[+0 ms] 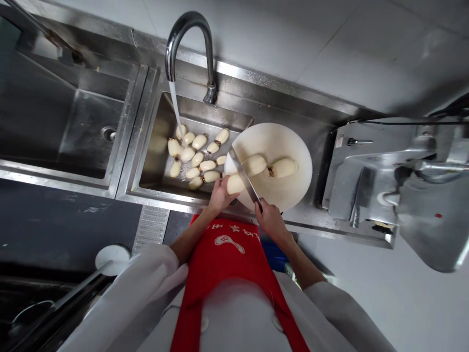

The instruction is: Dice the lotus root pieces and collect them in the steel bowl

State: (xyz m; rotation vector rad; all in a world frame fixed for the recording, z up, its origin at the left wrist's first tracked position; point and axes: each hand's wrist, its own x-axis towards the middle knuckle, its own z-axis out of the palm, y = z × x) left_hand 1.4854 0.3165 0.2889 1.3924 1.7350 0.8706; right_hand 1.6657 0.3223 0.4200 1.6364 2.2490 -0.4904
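My left hand [219, 196] grips a pale lotus root segment [235, 184] at the near left rim of a round white cutting board [293, 188]. In my right hand [271, 222] is a kitchen knife [246, 180], held by its dark handle. Its blade slants up and left across the board, beside the held segment; whether it touches is unclear. Beyond the blade lie two joined lotus root segments [282, 168] with a dark node between them. Several more lotus roots [200, 142] lie in the sink [157, 146] left of the board.
Water runs from a curved chrome faucet [190, 19] into the sink. Another steel basin [98, 102] with a drain is on the left. A metal slicing machine [381, 171] stands on the right of the counter. A tiled wall [278, 44] rises behind.
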